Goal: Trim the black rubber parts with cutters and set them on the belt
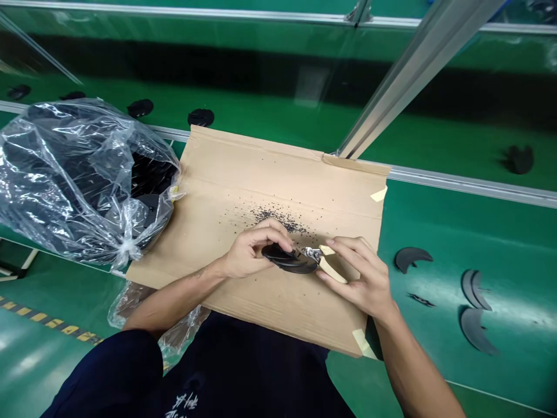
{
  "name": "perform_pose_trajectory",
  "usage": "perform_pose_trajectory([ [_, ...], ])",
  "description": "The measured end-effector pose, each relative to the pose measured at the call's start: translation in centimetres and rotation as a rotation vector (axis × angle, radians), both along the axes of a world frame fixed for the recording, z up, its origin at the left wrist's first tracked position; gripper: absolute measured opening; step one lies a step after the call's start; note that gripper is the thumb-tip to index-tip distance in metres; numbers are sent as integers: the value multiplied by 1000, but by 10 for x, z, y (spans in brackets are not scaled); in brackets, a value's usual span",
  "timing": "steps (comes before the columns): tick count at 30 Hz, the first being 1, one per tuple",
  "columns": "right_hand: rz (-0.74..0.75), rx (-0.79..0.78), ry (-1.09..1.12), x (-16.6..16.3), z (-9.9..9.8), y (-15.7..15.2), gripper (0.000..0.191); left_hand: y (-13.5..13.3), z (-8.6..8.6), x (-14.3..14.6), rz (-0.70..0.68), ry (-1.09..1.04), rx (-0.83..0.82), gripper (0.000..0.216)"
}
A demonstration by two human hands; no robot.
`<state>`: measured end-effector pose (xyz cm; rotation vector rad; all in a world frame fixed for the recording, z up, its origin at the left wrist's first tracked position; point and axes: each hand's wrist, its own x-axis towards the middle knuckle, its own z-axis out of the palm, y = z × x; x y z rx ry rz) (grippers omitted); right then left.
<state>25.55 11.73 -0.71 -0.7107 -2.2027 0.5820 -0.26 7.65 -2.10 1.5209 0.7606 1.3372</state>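
Note:
Pinched in my left hand [255,248] is a black rounded plastic part [300,264], held above the cardboard sheet [243,162]. My right hand [363,273] grips a pair of nippers [331,271] with cream-coloured handles. Their metal jaws meet or nearly meet the upper right edge of the black part; I cannot tell whether they bite on it. Just beyond my left fingers, small black plastic clippings [278,217] lie scattered across the cardboard.
At the left a clear plastic bag [78,174] holds many black parts. Curved black pieces [412,257] and a small dark piece [421,300] lie on the green bench at the right. A metal post [404,75] rises behind the cardboard. More black parts [201,117] rest on the green surface beyond.

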Motion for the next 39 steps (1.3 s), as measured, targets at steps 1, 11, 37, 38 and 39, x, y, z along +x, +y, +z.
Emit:
perform_pose_trajectory([
  [1, 4, 4, -7, 0, 0, 0, 66, 0, 1, 0, -15, -16, -9, 16],
  [11, 53, -9, -43, 0, 1, -1, 69, 3, 4, -1, 141, 214, 156, 31],
  [37, 5, 204, -154, 5, -4, 3, 70, 2, -2, 2, 136, 203, 202, 38],
  [38, 9, 215, -151, 6, -4, 3, 71, 1, -2, 2, 134, 203, 203, 38],
  [39, 12, 222, -149, 6, -5, 3, 71, 1, -2, 2, 134, 203, 204, 38],
])
